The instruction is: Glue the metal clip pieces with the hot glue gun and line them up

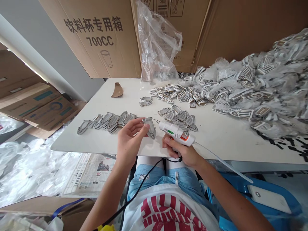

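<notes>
A grey metal buckle (149,127) sits just left of the frame's center, above the bench (96,142), pinched between the thumb and fingers of the person's left hand (130,139). The right hand (176,149) is wrapped around a white glue gun (176,132), its nozzle close to the buckle's upper edge; a long white stick (223,164) trails from its back. Whether any glue is on the buckle cannot be made out.

Left of the hands, overlapping buckles stand in a tidy row (108,121), probably the finished share. A loose cluster (180,118) lies just beyond the gun, seemingly waiting its turn. A large heap of plastic-wrapped buckles (255,89) fills the upper right, so far more appears left than done, though the pictures cannot confirm which group is finished.
</notes>
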Demonstrator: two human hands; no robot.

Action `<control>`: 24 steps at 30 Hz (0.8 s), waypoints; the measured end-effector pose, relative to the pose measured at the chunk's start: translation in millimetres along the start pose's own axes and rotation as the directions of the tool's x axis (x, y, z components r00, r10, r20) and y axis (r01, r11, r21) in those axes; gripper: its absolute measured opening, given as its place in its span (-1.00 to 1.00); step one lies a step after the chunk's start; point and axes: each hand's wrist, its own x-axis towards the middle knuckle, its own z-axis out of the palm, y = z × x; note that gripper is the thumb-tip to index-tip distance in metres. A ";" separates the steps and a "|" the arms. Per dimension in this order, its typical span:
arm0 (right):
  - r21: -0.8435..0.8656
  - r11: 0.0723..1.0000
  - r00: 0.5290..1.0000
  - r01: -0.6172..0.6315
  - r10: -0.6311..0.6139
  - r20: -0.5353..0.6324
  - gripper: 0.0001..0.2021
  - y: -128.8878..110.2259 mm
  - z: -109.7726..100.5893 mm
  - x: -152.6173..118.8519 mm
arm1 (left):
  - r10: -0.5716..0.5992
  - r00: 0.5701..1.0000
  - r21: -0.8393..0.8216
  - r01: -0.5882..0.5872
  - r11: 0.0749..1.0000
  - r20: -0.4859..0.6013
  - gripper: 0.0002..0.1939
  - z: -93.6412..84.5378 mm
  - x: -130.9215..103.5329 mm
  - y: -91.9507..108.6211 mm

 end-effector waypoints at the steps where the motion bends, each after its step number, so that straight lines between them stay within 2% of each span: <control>1: -0.028 1.000 1.000 -0.005 0.006 0.008 -0.68 0.4 -0.5 -0.6 | 0.016 1.000 0.015 -0.016 1.000 -0.005 -0.60 -0.2 0.0 -0.5; 7: -0.061 0.998 1.000 -0.005 0.006 0.017 -0.67 1.5 -1.3 -1.7 | 0.056 0.998 0.062 -0.056 0.996 0.002 -0.61 0.0 -0.5 -2.2; 15: -0.119 0.992 0.999 -0.038 0.040 0.019 -0.64 -1.6 0.4 -2.2 | 0.047 0.999 0.066 -0.049 0.997 0.022 -0.61 0.2 -1.9 0.0; 24: -0.102 0.994 0.999 -0.039 0.040 -0.001 -0.63 2.0 -0.4 -1.3 | 0.047 0.999 0.059 -0.048 0.997 0.021 -0.62 0.6 -3.0 0.9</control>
